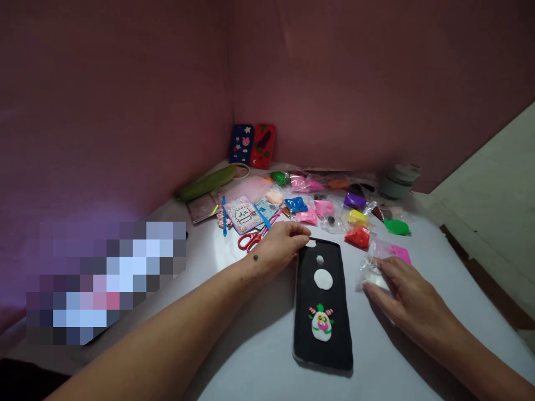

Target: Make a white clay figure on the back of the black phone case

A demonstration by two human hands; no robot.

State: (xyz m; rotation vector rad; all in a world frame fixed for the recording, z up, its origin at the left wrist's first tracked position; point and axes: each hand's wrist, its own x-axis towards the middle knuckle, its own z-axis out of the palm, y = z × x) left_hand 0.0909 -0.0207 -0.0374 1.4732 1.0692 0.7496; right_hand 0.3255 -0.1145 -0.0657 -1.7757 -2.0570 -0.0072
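Note:
A black phone case [321, 334] lies flat on the white table, with a white clay disc [323, 279] and a small clay figure [321, 324] stuck on it. My left hand [279, 243] rests at the case's top left corner, fingers curled and touching its edge. My right hand [403, 292] lies to the right of the case, fingers stretched onto a clear plastic bag [370, 273] with white content. A pink clay bag [400, 253] sits just beyond it.
Several coloured clay bags [334, 209] are scattered behind the case. Red scissors [251, 239], a blue tool [224, 216] and sticker cards [243, 214] lie to the left. Two decorated cases [253, 145] lean on the pink wall. A grey tub [397, 181] stands far right.

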